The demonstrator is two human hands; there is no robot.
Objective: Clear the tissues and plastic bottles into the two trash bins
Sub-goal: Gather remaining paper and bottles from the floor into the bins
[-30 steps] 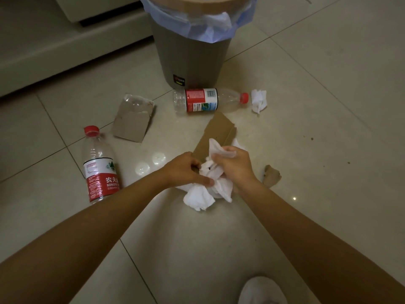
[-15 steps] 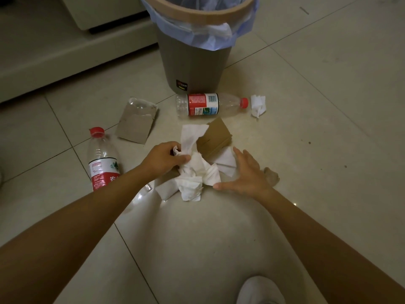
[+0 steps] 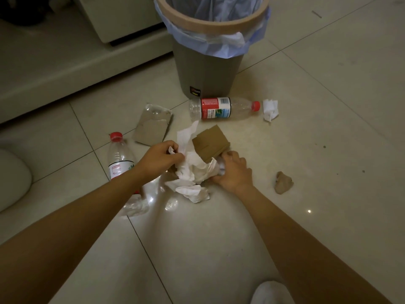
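Sideways bottle (image 3: pixel 221 107) (cap rightward)

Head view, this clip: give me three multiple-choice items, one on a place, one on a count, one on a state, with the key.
1. Where does the small lone tissue lie?
A. Beside the cap of the lying bottle
B. Inside the trash bin
C. Under the left forearm

2. How many red-capped plastic bottles show?
A. One
B. Two
C. Four

3. What is the left hand doing?
A. Resting flat and open
B. Holding a bottle
C. Gripping the tissue pile

Key: 1 A, it sits just right of that red cap; 2 B, one by the bin, another bottle at the left arm; 3 C, its fingers close on white tissue.
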